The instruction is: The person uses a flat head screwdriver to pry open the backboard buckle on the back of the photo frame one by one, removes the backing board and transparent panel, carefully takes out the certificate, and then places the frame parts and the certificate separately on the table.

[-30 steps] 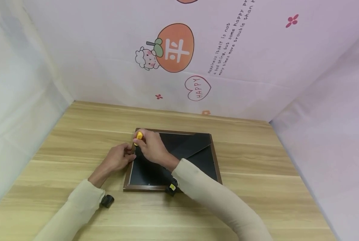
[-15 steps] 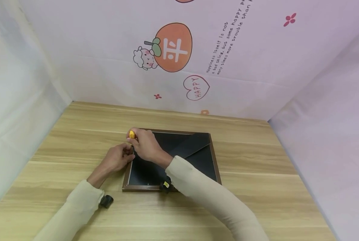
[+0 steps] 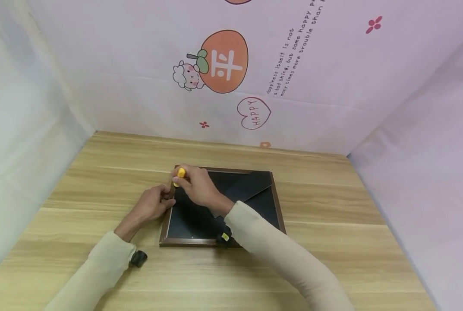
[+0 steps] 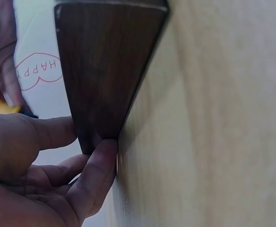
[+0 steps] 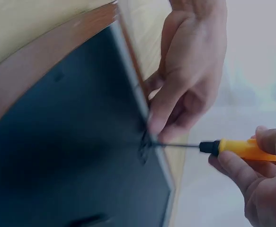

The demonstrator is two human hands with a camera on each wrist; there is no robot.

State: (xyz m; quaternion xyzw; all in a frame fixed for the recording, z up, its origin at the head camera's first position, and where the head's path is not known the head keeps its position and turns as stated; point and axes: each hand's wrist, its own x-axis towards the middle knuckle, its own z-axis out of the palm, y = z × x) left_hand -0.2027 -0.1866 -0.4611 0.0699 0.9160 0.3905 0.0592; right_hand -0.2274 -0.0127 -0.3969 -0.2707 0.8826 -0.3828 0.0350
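Observation:
A brown picture frame (image 3: 164, 233) lies flat on the wooden table, its black backing (image 3: 188, 224) facing up. My left hand (image 3: 150, 204) pinches the frame's left rail between thumb and fingers, as the left wrist view also shows around the rail (image 4: 97, 71). In my right hand (image 3: 198, 185) is a screwdriver with a yellow handle (image 5: 239, 148). Its thin shaft (image 5: 182, 145) points at a small dark fitting (image 5: 144, 147) on the backing's edge, close beside the left thumb. The right wrist view is blurred there, so I cannot tell whether the tip touches it.
A black flap (image 3: 254, 185) lies slantwise across the backing's right part. Black wrist cameras sit at the left cuff (image 3: 139, 259) and right cuff (image 3: 224, 236). Bare wooden table (image 3: 324, 242) surrounds the frame, with a printed cloth (image 3: 309, 116) behind it and white cloth at both sides.
The right hand and screwdriver shifted slightly left, then came back right to about where they were a second ago. The left hand and the frame have stayed in place.

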